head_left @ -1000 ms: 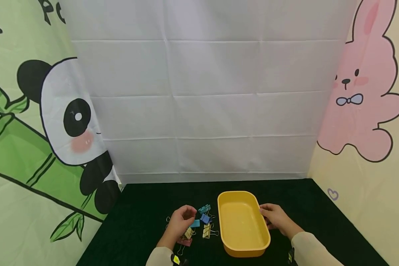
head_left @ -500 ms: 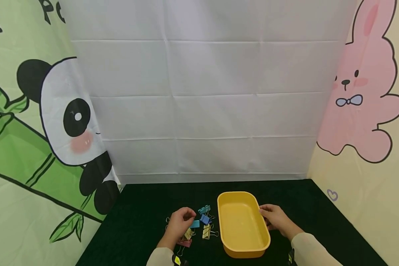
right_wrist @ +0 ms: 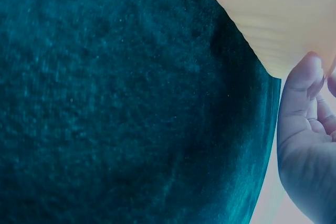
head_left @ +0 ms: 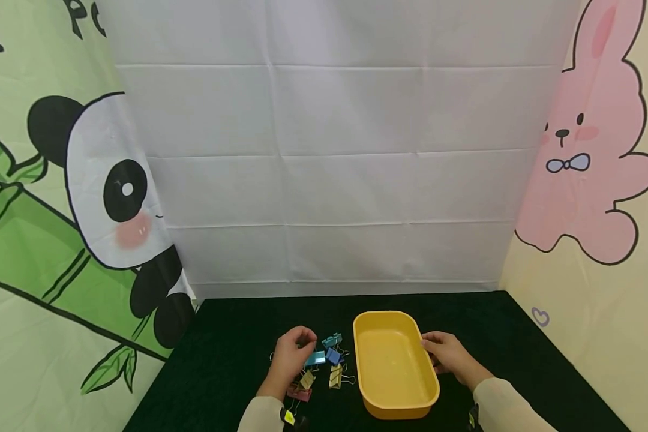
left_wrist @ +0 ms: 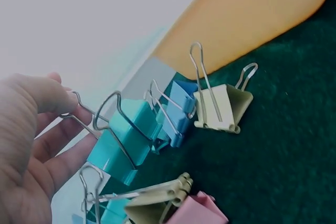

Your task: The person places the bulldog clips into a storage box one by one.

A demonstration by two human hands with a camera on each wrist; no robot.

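Observation:
My left hand (head_left: 290, 355) pinches a wire handle of a teal binder clip (left_wrist: 123, 140) between thumb and fingers. That clip sits at the left of a loose group of clips on the dark green cloth. Close by are a blue binder clip (head_left: 333, 356), a pale yellow one (head_left: 335, 377) and another teal one (head_left: 332, 340). Below my left hand lie a second yellow clip (head_left: 307, 379) and a pink clip (left_wrist: 197, 212). My right hand (head_left: 449, 354) holds the right rim of a yellow plastic bin (head_left: 394, 360), thumb against its outer wall in the right wrist view.
Dark green cloth (head_left: 237, 336) covers the table. A white curtain (head_left: 345, 180) hangs behind its far edge. Printed wall sheets with a panda (head_left: 108, 198) and a rabbit (head_left: 594, 180) stand at the sides.
My left hand has risen slightly and moved away from me, uncovering more of the teal clip and the yellow clip below it. The right hand and the bin stay where they were.

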